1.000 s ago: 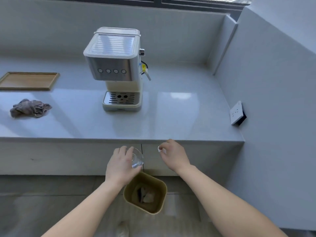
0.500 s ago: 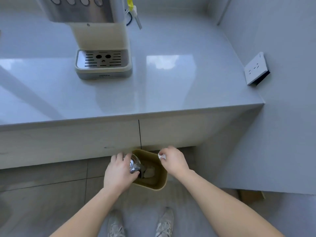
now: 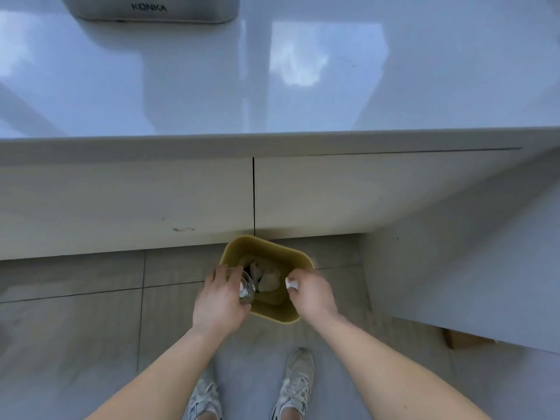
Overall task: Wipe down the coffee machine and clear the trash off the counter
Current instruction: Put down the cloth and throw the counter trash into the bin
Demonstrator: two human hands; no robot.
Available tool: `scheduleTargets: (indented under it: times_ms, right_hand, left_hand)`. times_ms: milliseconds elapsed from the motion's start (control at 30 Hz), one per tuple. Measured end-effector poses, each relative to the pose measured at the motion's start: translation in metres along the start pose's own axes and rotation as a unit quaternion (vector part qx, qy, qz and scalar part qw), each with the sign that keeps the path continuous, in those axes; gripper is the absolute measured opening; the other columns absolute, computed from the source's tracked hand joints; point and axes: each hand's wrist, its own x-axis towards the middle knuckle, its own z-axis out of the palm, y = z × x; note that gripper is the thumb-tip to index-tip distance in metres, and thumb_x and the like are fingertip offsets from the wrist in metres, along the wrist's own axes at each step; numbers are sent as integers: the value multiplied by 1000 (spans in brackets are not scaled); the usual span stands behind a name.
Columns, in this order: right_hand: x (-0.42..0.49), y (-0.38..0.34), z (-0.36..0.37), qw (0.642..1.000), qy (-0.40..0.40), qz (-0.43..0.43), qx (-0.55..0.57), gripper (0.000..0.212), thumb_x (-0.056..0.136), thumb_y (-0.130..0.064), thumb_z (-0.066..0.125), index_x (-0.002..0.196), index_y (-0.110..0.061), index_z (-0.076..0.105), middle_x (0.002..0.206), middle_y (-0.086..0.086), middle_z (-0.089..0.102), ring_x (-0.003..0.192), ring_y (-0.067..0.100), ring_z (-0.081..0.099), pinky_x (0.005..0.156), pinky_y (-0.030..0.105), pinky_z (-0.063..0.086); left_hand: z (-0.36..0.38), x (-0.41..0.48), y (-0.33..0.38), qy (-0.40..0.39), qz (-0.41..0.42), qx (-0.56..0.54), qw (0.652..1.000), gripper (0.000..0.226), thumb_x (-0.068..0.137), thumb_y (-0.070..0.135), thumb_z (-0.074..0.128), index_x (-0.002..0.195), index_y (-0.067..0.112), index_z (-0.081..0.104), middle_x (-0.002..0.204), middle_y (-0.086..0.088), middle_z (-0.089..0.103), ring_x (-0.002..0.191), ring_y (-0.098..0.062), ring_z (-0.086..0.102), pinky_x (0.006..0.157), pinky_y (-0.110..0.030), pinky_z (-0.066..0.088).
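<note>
An olive-yellow trash bin (image 3: 274, 313) stands on the floor against the cabinet front, with crumpled trash in its bottom. My left hand (image 3: 219, 301) is shut on a clear plastic cup (image 3: 246, 287), tilted over the bin's left rim. My right hand (image 3: 312, 295) pinches a small white scrap (image 3: 291, 284) over the bin's right rim. Only the base of the coffee machine (image 3: 151, 12) shows, at the top edge of the grey counter (image 3: 303, 95).
Two cabinet doors (image 3: 333, 192) meet at a dark seam right behind the bin. A grey wall panel (image 3: 469, 283) juts out on the right. My two shoes (image 3: 295, 386) stand on the tiled floor just below the bin.
My view has tipped down from the counter to the floor. Both hands have come lower, right over the bin's mouth, still holding the cup and the scrap.
</note>
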Motion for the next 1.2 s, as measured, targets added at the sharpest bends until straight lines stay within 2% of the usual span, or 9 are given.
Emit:
scheduleTargets:
  times_ms: [167,267,367,433,567,1200]
  right_hand:
    - [5,4,18,1000,5,13,3,20,98,-27,57,116,-28,64,116,-1,64,93,18,65,80,25,53]
    - [10,5,21,1000,1,7,5,28,97,-31,58,125,-31,59,126,-1,59,97,20,66,82,28,55]
    - [12,6,24,1000,-15,8,0,41,94,-35,63,133,-32,53,135,-3,52,102,21,66,86,29,55]
    - [13,8,25,1000,-6,8,2,36,95,-34,62,130,-31,55,133,-3,55,102,20,66,86,30,56]
    - [14,13,26,1000,7,-4,-1,27,96,-32,58,124,-29,58,123,-3,59,97,18,65,81,28,56]
    - [-3,-6,3,997,28,-60,-43,37,92,-38,58,128,-31,55,122,-3,60,103,20,61,79,32,58]
  left_hand:
    - [17,9,1,-6,3,-4,1000,79,76,44,74,143,28,34,146,-3,37,134,-26,36,93,-40,53]
    - [23,16,6,-7,3,-18,1000,83,77,42,76,145,27,30,151,-4,31,138,-27,35,101,-41,50]
    - [26,20,9,-20,-3,-12,1000,87,77,42,77,146,30,27,158,-5,20,145,-30,25,112,-49,38]
    - [28,21,8,-25,-5,4,1000,87,79,41,75,148,31,23,160,-6,17,148,-31,20,115,-51,33]
    - [28,21,3,-18,13,34,999,85,83,43,70,150,29,19,159,-9,19,147,-32,21,116,-49,33]
    - [-10,-2,4,20,35,85,996,75,84,52,58,146,24,28,153,-12,34,145,-34,26,114,-53,33]
